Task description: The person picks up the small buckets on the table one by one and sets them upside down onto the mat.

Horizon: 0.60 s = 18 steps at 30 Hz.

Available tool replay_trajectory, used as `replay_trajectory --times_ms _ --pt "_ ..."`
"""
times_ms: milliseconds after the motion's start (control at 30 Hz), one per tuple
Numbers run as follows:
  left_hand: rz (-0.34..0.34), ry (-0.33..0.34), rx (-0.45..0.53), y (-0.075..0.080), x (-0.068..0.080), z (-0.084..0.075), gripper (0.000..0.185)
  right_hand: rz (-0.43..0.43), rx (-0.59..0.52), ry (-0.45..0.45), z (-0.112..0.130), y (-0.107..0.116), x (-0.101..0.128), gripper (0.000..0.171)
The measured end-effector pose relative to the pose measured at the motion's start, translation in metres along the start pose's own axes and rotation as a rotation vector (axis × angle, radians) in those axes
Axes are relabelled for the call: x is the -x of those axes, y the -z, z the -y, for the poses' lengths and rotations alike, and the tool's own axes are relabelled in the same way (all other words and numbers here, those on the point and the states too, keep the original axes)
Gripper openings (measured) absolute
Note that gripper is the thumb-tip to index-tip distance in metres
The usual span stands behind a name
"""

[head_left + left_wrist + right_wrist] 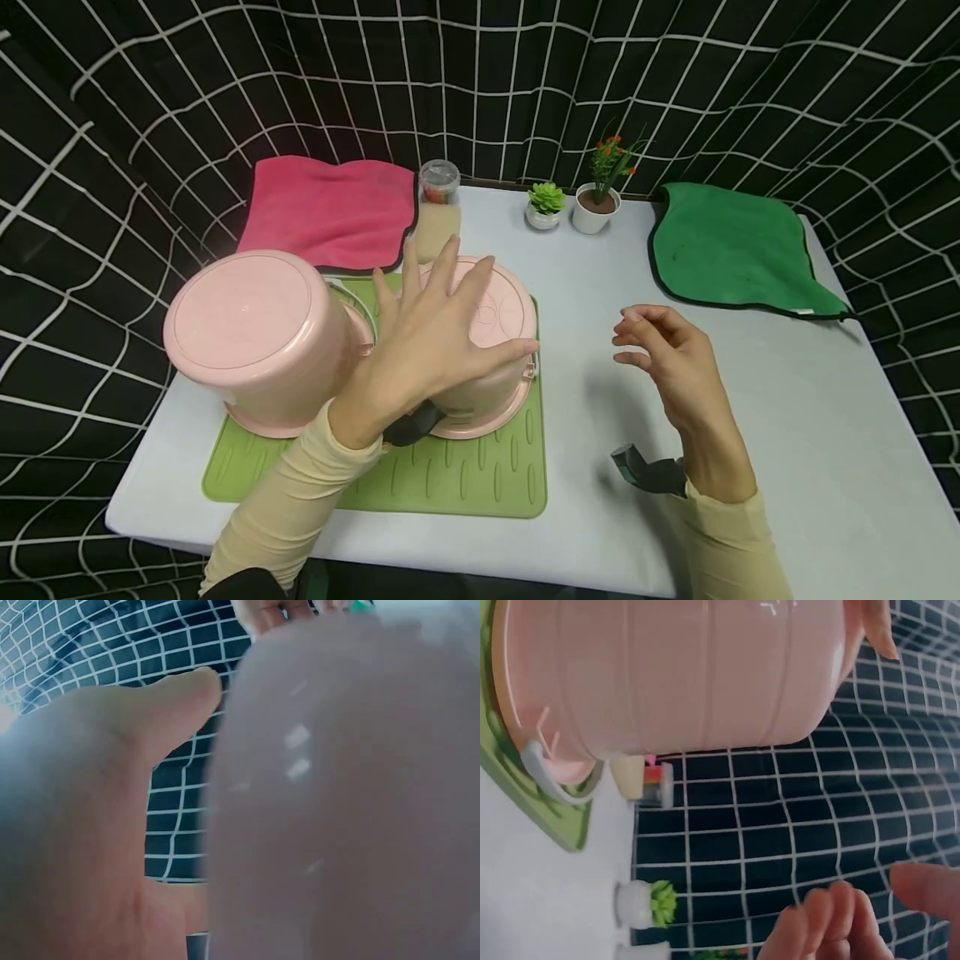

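Observation:
Two pink buckets stand upside down side by side on a green mat [480, 492]. My left hand [431, 333] is spread over the upturned base of the right bucket [506, 304], fingers straight and thumb out to the side; whether the palm touches it I cannot tell. In the left wrist view the bucket wall [352, 795] fills much of the picture. The left bucket [247, 312] stands beside that forearm. To the right, my right hand [671, 358] is raised above the white table, its fingers loosely bent with nothing in them.
Behind the buckets lie a pink cloth [330, 208], a lidded clear jar [439, 179] and a beige block [437, 232]. A small succulent [545, 204] and a potted flowering plant [597, 200] stand at the back edge. A green cloth [738, 246] lies at back right.

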<state>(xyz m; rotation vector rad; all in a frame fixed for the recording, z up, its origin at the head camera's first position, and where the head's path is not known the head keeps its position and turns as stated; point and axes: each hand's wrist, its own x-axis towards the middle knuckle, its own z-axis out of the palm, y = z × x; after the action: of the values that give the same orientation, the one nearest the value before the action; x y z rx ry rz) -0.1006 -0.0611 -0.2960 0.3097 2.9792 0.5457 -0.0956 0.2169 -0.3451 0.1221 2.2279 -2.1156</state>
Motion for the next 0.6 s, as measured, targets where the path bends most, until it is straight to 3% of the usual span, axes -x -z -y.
replay_trajectory --times_ms 133,233,467,600 --pt "0.006 0.0 -0.023 0.014 -0.003 0.007 0.101 -0.036 0.383 0.097 0.01 -0.009 -0.004 0.026" --pt "0.015 0.02 -0.022 0.024 -0.005 0.013 0.101 -0.041 0.579 0.16 0.017 -0.015 -0.007 0.037" --pt "0.014 0.055 -0.035 0.04 -0.004 0.03 0.105 -0.075 0.791 0.354 0.027 -0.018 -0.019 0.051" --pt "-0.002 0.07 -0.039 0.048 -0.003 0.041 0.106 -0.117 0.894 0.374 0.03 -0.012 -0.026 0.064"
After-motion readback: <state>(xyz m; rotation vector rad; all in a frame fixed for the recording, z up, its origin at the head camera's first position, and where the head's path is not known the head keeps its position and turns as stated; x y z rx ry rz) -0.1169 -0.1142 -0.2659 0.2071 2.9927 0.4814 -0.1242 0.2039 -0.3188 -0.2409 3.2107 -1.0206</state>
